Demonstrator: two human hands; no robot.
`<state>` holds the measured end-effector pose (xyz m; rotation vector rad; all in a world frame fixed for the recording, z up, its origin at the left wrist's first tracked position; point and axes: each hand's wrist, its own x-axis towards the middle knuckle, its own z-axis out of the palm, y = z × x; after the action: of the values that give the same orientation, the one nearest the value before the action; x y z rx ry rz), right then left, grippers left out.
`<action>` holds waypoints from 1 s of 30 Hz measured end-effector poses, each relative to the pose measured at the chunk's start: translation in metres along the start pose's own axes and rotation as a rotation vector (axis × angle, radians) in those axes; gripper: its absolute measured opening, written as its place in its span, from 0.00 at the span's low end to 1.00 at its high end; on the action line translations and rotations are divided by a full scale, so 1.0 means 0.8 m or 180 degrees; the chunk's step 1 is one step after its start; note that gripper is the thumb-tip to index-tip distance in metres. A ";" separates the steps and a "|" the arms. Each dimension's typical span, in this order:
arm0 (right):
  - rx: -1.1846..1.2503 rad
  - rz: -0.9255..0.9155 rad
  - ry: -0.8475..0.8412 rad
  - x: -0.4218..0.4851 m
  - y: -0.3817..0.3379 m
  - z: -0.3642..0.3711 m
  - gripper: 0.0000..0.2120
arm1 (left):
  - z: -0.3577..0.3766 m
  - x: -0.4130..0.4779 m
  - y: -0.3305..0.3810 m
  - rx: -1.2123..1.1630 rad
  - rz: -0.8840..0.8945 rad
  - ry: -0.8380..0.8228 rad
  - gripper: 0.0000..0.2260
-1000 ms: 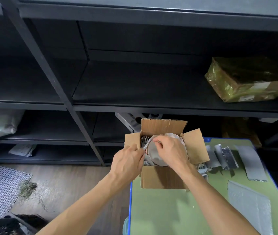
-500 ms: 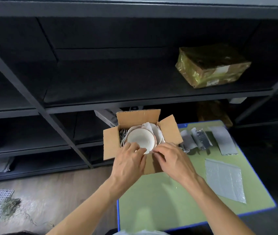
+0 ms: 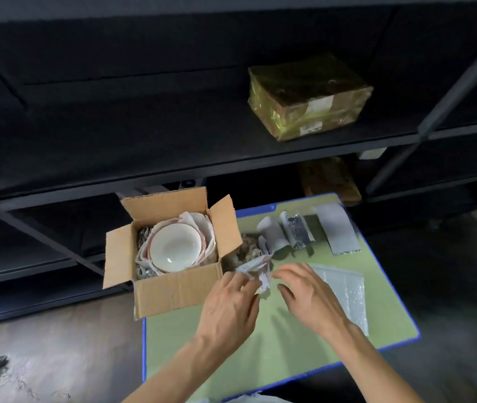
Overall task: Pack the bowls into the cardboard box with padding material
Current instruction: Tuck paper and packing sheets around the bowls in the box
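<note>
An open cardboard box (image 3: 173, 289) stands on the left end of the green table. Inside it a white bowl (image 3: 174, 247) lies face up, with white paper wrap (image 3: 202, 228) and shredded filler around it. Just right of the box lies a piece of crumpled white paper (image 3: 256, 266). My left hand (image 3: 231, 306) pinches the paper's near edge with its fingertips. My right hand (image 3: 310, 295) hovers beside it with spread fingers and holds nothing.
On the green table (image 3: 275, 344), a bubble-wrap sheet (image 3: 345, 289) lies under my right hand, and grey foam rolls (image 3: 286, 234) and a flat grey sheet (image 3: 337, 228) lie behind it. Dark shelving runs along the back, with a yellow-wrapped parcel (image 3: 307, 94) on it.
Both hands have left the box's front edge and moved right to the crumpled paper on the table. The bowl stays in the box. The camera has also shifted.
</note>
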<state>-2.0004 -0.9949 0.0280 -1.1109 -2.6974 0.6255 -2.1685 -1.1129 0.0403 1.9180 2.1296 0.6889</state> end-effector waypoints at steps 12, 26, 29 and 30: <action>0.0028 0.0776 -0.0459 0.004 0.142 -0.043 0.21 | 0.085 0.089 0.046 0.0463 -0.0482 -0.0943 0.18; -0.0284 0.0782 -0.0679 0.127 0.170 -0.010 0.13 | 0.101 0.079 0.040 0.0195 -0.0962 -0.0769 0.21; -0.0317 0.0735 -0.0093 0.112 0.174 -0.019 0.13 | 0.099 0.083 0.036 0.0098 -0.0977 -0.0653 0.18; -0.0308 0.0694 0.0077 0.107 0.177 -0.024 0.13 | 0.098 0.087 0.036 0.0074 -0.0945 -0.0606 0.17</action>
<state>-1.9652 -0.8385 -0.0175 -1.4411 -2.6322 0.5122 -2.1186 -1.0268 -0.0037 1.5583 2.2399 0.4076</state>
